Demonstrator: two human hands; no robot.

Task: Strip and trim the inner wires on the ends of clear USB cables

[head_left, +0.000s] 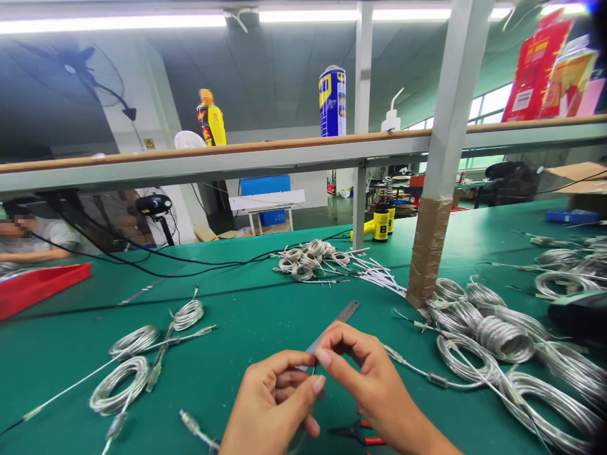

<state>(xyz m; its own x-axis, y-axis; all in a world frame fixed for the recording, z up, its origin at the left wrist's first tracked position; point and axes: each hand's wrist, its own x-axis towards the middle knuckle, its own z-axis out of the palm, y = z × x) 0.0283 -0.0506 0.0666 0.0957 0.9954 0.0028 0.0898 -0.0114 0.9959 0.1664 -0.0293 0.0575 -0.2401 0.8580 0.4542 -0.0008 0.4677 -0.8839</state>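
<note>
My left hand [272, 404] and my right hand [367, 376] meet near the front of the green table. Thumb and forefinger of each pinch a thin dark wire [314, 365], mostly hidden by the fingers. Behind the hands a steel ruler [348, 311] lies at a slant, its near part covered. Beneath my right hand is a cutting tool with red handles [353, 432], partly hidden. A clear cable plug [190, 422] lies left of my left hand; whether its cable runs to the pinched wire is hidden.
Coiled silvery cables lie at left [121, 385], at the back [308, 256] and in a large pile at right [502, 338]. A taped post [429, 253] rises from the table [246, 309]. Beyond are a yellow heat gun [380, 222], a red tray [45, 287] and an overhead shelf [284, 153].
</note>
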